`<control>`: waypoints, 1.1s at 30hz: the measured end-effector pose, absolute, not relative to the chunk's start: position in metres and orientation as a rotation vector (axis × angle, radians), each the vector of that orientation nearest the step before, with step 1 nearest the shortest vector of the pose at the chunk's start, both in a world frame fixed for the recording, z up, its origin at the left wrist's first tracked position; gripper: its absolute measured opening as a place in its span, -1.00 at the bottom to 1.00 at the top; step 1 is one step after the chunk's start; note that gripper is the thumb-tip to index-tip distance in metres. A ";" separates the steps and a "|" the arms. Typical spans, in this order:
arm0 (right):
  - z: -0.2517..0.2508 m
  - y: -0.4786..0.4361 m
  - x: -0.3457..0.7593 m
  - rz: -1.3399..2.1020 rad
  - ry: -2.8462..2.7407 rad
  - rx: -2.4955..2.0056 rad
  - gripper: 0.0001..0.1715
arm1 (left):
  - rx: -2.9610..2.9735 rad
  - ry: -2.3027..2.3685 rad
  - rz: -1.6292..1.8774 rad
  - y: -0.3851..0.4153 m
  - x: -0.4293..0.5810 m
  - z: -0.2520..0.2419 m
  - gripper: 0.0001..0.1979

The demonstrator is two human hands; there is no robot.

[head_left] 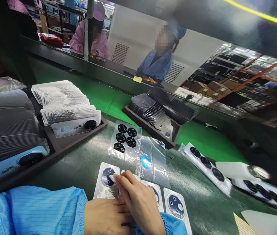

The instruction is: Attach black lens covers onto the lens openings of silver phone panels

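Several silver phone back covers (175,204) lie side by side at the table's near edge. My right hand (138,200) lies across them, its fingertips pinched together on the camera ring of the leftmost cover (105,182). What the fingertips hold is too small to name. My left hand (104,217), in a blue sleeve, rests flat on the lower part of the covers, under the right hand. Just beyond lies a clear film sheet with black lens pieces (123,138) and a clear bag with a blue round sticker (146,162).
A dark tray (79,137) at left holds stacked silver covers; a second tray (153,129) at centre holds dark sheets. Strips of black lens pieces (207,163) lie at right. A green conveyor belt (99,94) runs behind. Two people in smocks sit across it.
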State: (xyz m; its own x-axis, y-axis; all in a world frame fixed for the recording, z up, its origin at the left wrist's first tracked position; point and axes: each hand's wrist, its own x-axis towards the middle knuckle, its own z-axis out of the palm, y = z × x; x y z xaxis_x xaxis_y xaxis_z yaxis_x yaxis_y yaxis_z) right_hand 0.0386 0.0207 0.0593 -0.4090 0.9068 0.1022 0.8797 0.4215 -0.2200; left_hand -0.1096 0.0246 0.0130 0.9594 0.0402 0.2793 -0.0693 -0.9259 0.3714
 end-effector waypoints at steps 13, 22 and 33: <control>0.056 0.026 0.028 0.030 -2.629 -1.495 -0.79 | 2.720 -0.006 0.459 0.019 -0.108 0.002 -0.63; 0.059 0.028 0.028 -0.028 -2.691 -1.489 -0.76 | 2.721 -0.008 0.469 0.019 -0.109 0.005 -0.68; 0.060 0.029 0.027 0.002 -2.672 -1.509 -0.85 | 2.714 -0.027 0.465 0.019 -0.107 -0.001 -0.67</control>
